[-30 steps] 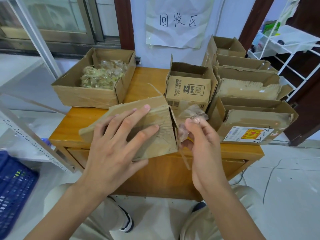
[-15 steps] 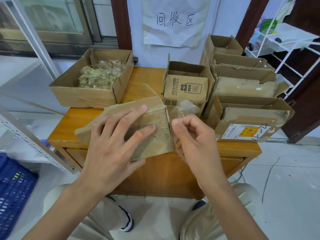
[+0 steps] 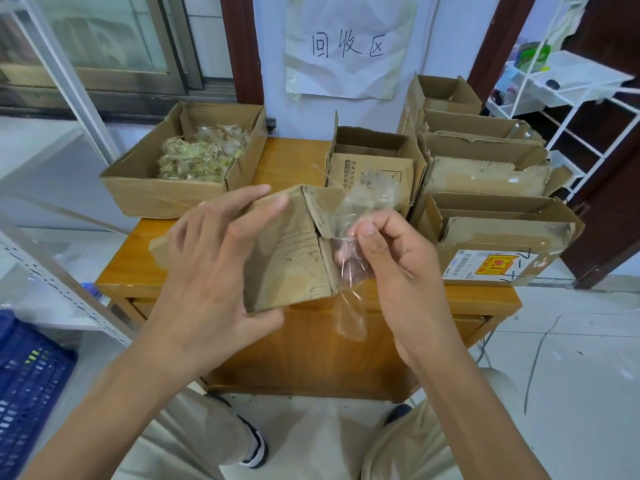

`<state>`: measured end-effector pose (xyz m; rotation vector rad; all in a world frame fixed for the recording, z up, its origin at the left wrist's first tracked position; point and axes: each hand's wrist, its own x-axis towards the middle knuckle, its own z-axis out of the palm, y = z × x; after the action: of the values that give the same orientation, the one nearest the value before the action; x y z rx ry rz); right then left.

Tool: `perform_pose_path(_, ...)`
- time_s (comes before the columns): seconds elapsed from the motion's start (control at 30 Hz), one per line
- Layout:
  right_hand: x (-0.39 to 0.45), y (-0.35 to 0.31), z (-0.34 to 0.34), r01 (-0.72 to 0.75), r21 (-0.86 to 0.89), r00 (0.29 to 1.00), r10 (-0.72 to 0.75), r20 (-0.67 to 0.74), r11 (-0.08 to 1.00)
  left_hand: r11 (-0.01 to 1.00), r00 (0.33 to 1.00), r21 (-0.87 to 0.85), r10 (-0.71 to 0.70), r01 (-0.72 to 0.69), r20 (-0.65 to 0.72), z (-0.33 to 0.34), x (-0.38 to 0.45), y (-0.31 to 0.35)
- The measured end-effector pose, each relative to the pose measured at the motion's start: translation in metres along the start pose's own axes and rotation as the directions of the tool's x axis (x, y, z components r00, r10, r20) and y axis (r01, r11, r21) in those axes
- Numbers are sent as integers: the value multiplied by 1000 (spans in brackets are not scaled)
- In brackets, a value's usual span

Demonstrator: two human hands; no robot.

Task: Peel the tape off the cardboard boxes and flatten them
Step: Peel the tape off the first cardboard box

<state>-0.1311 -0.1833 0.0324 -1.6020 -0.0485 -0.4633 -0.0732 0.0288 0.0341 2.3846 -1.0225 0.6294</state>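
Far left, low: blue plastic crate on the floor beside a white perforated shelf rail. On the wooden table, back left: open carton filled with crumpled peeled tape. Above the table's front edge: left hand gripping a flattened cardboard box, fingers spread over its top face, thumb under the lower edge. Just right: right hand, thumb and fingers pinching a strip of clear tape still stuck along the box's right edge, loose end dangling below. Behind: small printed open box. Right: row of opened cartons, the nearest bearing a shipping label. Far right: white wire rack.
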Motion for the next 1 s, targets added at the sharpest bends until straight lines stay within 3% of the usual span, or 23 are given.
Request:
perform_pose_path(0.1, 1, -5, 6, 73, -42, 995, -69, 76, 996, 988, 999, 155, 1, -8, 51, -3, 10, 16)
perform_pose_path(0.17, 0, -8, 12, 96, -39, 991, -92, 96, 995, 984, 1000, 180, -8, 7, 3, -3, 15, 25)
perform_pose_path(0.3, 4, -8, 8, 4, -43, 999, -2, 35, 999, 996, 998, 79, -42, 45, -40, -5, 19, 24)
perform_pose_path(0.57, 15, -5, -7, 12, -30, 994, -9, 108, 999, 1000, 1000, 4, -18, 18, -11, -9, 16, 5)
perform_pose_path(0.8, 14, 3, -14, 32, -75, 988, -20, 156, 997, 996, 999, 90, 23, -21, -21, -12, 5, -9)
perform_pose_path(1.0, 19, 10, -29, -7, -82, 988, 20, 156, 997, 997, 998, 67, 41, -38, -39, -14, 0, -17)
